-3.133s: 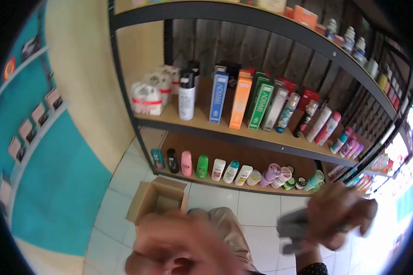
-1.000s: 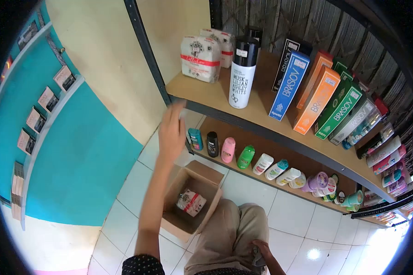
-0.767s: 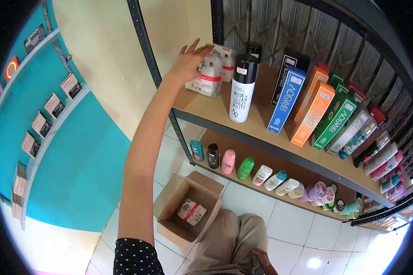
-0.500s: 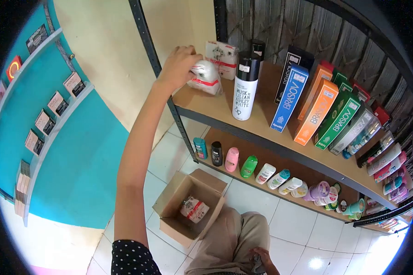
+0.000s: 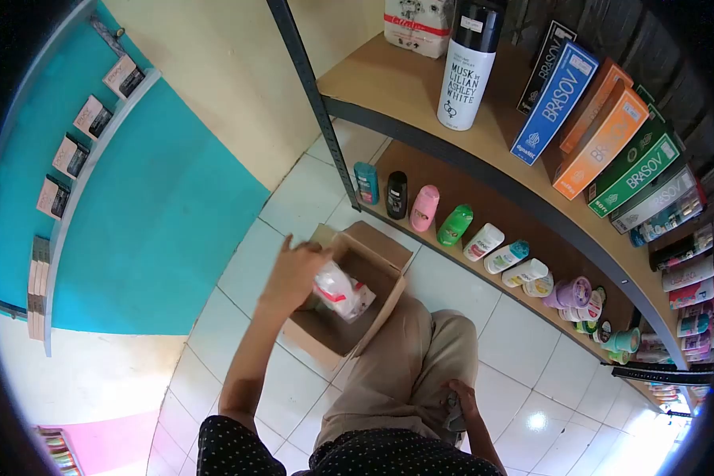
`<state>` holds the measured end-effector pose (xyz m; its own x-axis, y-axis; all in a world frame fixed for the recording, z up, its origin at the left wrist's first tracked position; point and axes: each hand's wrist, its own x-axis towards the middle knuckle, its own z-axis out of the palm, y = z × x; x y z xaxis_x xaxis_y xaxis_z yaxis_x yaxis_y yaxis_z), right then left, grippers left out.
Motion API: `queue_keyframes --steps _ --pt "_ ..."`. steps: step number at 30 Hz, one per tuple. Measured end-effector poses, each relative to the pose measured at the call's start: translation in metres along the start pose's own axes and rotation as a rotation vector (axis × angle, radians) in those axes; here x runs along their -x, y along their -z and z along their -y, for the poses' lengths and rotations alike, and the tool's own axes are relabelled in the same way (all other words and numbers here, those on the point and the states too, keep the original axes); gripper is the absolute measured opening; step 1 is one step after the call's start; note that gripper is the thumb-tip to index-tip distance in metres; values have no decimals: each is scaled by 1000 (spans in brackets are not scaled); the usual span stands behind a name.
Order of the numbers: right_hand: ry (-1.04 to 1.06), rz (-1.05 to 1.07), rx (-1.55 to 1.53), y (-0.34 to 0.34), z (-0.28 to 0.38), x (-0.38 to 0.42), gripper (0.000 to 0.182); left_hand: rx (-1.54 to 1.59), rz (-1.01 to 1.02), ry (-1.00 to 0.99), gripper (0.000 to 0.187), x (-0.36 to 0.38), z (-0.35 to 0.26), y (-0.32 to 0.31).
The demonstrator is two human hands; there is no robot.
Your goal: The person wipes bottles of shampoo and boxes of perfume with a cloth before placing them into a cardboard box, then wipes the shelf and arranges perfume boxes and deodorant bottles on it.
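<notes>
My left hand is over the left side of an open cardboard box on the floor. Its fingers touch a white plastic-wrapped pack with a red stripe, which hangs in the box opening. Part of another white and red pack shows beside it, inside the box. Down by my right knee, my right hand is closed on a greyish cloth-like item, partly hidden by the fingers.
A shelf at the upper right holds a wrapped pack, a black and white spray can and upright boxes. Bottles line the lower shelf. Small boxes stand on a wall shelf at left.
My left hand has brought the wrapped pack from the upper shelf down to the cardboard box. The view has tilted lower. My right hand stays by the knee.
</notes>
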<state>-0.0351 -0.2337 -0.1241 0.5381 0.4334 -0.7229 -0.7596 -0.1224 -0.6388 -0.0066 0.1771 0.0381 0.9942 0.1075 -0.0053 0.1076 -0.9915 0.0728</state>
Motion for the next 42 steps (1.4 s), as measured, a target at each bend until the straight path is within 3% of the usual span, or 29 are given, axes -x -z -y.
queue_keyframes --steps 2,4,5,6,7,9,10,12,15,16,17,18,19,20,23,25,28,29,31,32,34,36,37,38,39,42 --pt "66 -21 72 4 -10 -1 26 -185 379 -36 22 -13 5 -51" --pt "179 -48 143 10 -19 -9 25 -226 473 -148 11 -26 10 -113" --pt "279 -39 195 14 -30 -12 26 -51 416 -88 11 -29 16 -149" --pt "375 -32 246 15 -33 -18 26 -111 456 -184 14 -35 23 -186" --pt "405 -41 241 12 -28 -18 26 -115 657 -103 16 -48 7 -165" --pt "-52 -97 35 -1 -8 -2 27 -189 549 -237 13 -59 16 -176" --pt "-26 -100 34 3 -8 -4 27 -193 392 -302 18 -68 18 -169" --pt "64 -135 140 11 -27 -11 20 -40 482 -154 35 -96 12 -113" --pt "65 -113 93 13 -35 -22 20 355 158 5 20 -120 -4 63" --pt "46 -104 73 9 -30 -24 20 399 -55 -6 16 -134 3 95" --pt "33 -93 60 5 -24 -26 21 358 -274 -29 23 -145 -12 145" --pt "20 -87 47 1 -17 -28 21 56 -471 -7 39 -171 -10 168" --pt "15 -83 42 -1 -14 -29 21 -14 -739 -238 51 -203 4 175" --pt "13 -78 40 -1 -11 -31 21 -112 -604 -151 65 -230 -3 200" --pt "0 -77 34 -2 -7 -37 21 -353 -778 -286 75 -317 6 201" --pt "-7 -80 35 0 -4 -40 21 -458 -581 -303 83 -346 1 202" --pt "-15 -79 35 3 -3 -43 22 -397 -487 -234 70 -369 4 180" --pt "-18 -78 32 3 -4 -42 22 -393 -486 -233 70 -367 3 180" --pt "-26 -79 28 5 -6 -40 22 -387 -481 -93 53 -356 6 176" --pt "-28 -78 25 6 -8 -39 22 -337 -690 -157 35 -348 14 169" --pt "-34 -70 20 8 -15 -38 22 -163 -873 -176 29 -309 21 174" --pt "-35 -60 21 12 -25 -31 22 -108 -1005 -34 27 -252 19 183" --pt "-32 -59 22 15 -32 -26 23 -22 -1160 -186 30 -230 32 180" --pt "-33 -58 15 17 -34 -23 23 170 -1102 -175 32 -197 26 181" --pt "-38 -60 7 17 -36 -19 23 -119 -1092 -188 30 -163 21 183" --pt "15 -50 -52 7 -20 -13 22 -30 -906 -217 22 -111 12 163"
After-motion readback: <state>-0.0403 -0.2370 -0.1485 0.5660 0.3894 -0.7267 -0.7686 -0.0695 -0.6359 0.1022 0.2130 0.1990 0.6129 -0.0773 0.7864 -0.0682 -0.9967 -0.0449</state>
